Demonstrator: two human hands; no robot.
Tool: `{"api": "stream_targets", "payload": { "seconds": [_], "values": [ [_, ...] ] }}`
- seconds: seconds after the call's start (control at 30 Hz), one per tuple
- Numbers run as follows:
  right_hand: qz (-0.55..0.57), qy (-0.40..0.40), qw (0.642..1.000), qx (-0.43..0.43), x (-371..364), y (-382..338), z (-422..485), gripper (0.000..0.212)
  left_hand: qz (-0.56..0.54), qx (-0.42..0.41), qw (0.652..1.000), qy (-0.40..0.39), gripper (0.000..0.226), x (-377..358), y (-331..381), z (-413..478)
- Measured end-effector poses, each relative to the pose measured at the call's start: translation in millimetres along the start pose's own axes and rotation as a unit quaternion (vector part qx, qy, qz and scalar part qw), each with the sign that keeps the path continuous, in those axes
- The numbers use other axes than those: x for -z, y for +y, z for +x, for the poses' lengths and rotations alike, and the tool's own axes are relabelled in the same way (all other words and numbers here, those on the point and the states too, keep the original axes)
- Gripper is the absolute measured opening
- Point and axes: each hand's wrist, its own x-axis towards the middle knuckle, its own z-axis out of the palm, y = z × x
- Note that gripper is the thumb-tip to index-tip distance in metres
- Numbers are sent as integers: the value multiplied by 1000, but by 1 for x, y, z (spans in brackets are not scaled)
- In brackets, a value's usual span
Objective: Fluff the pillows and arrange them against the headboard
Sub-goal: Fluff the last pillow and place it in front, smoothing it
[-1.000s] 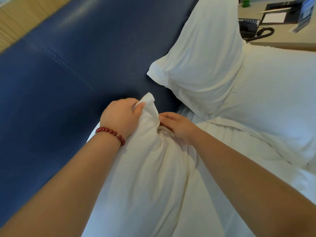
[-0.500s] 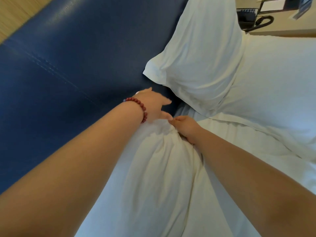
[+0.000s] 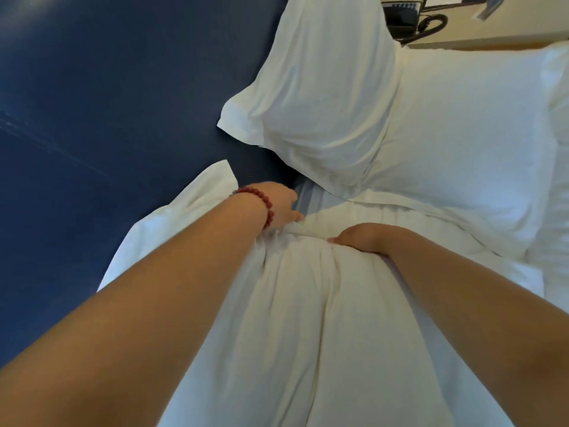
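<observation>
Head view, down along two bare forearms. Holds the near pillow (image 3: 292, 318) raised between the arms, with its upper corner flap leaning on the blue headboard (image 3: 107, 103) and its body not yet flat against it. Reaches with the left hand (image 3: 281, 204), red bead bracelet (image 3: 272, 211) at the wrist, over the far top edge of this pillow; thumb on the cloth, other fingertips hidden behind the edge, so cannot tell if pinching or only pushing. Lays the right hand (image 3: 361, 238) on the crest, fingers bent over it and around a ridge of gathered cloth.

As a judgement: may pull only the pillowcase and not the filling, from such a hold on loose cloth, leaving a limp flap on top and a lump lower down. May also let the far corner slip low at the foot of the headboard, from pressing too deep. May knock the second pillow (image 3: 320, 87), already leaning on the headboard just to the right, by a sideways shove.

Around: a third pillow (image 3: 468, 143) flat on the bed, touching the second; striped sheet (image 3: 308, 192) in the narrow space between the pillows; a bedside table (image 3: 492, 38) at top right with a black telephone (image 3: 401, 18). In the way: mainly the lower corner of the second pillow, near the far end of the near one.
</observation>
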Motion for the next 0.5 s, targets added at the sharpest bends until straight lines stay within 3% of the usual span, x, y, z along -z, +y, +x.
{"api": "stream_targets", "payload": {
  "seconds": [0.07,0.17,0.33,0.43,0.5],
  "values": [
    [27,27,999,-13,2,14,-7,54,-22,19,997,-65,64,-16,-1,13],
    [224,108,969,14,-1,31,-13,31,-99,33,989,-101,54,-34,-12,24],
    [326,207,922,34,-5,38,-18,24,-250,74,965,10,39,-32,-23,29],
    [188,227,954,48,1,49,-19,28,-264,96,959,37,35,-35,-22,31],
    [44,169,985,8,6,70,-26,33,-268,105,957,40,31,-38,-22,34]
  ]
}}
